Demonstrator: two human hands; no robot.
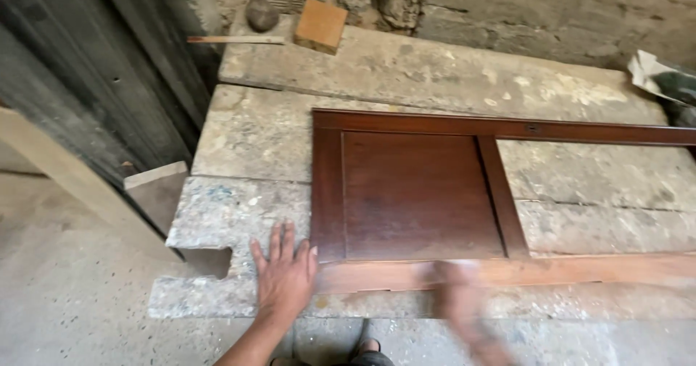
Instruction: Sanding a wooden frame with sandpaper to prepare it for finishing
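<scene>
From the head camera, a dark brown wooden door frame (500, 192) lies flat on a rough, paint-spattered counter (254, 134) made of thick planks. One solid panel (420, 196) fills the frame's left section; the section to the right of it is open, with the counter showing through. The frame's near rail (551, 270) looks paler than the rest, as if bare or rubbed down.

The left hand (284, 277) is open, fingers spread, palm pressed flat on the counter just beside the frame's near left corner, its thumb side touching or nearly touching the wood. The right hand (464, 301) is a motion blur over the near rail; whether it is open or closed around something cannot be told.

The risks, judged from this layout: the frame's near rail lies close to the counter's front edge, so a hard stroke of the right hand could slide it toward the person if the left hand is not truly bracing it. A notch (206, 259) cut in the counter sits just left of the left hand, which could slip into it. A small wooden block (319, 25) and a round stone (262, 14) rest at the far end, well apart from the work.
</scene>
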